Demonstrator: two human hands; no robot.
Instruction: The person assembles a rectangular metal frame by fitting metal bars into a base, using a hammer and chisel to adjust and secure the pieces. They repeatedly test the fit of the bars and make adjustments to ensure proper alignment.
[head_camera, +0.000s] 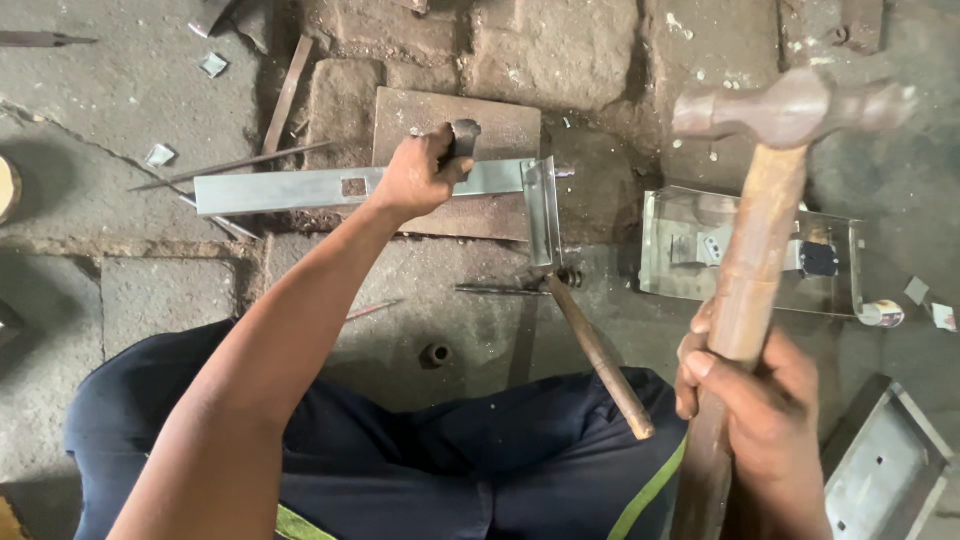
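My left hand (422, 175) grips a short dark punch (463, 137) standing upright on a long shiny metal channel (280, 189). The channel lies across a flat steel plate (480, 125) on the stone floor and has a bent-up flange (543, 210) at its right end. A small square hole (354, 187) shows in the channel, left of my hand. My right hand (755, 400) holds the wooden handle of a ball-peen hammer (790, 108), raised high and close to the camera, its rusty head above and to the right of the punch.
A second hammer with a wooden handle (600, 355) lies by my knee. A bent sheet-metal bracket (750, 250) rests at right, another metal piece (885, 465) at bottom right. Thin rods (240, 162) and scraps litter the rough stone floor. My dark trousers (480, 460) fill the bottom.
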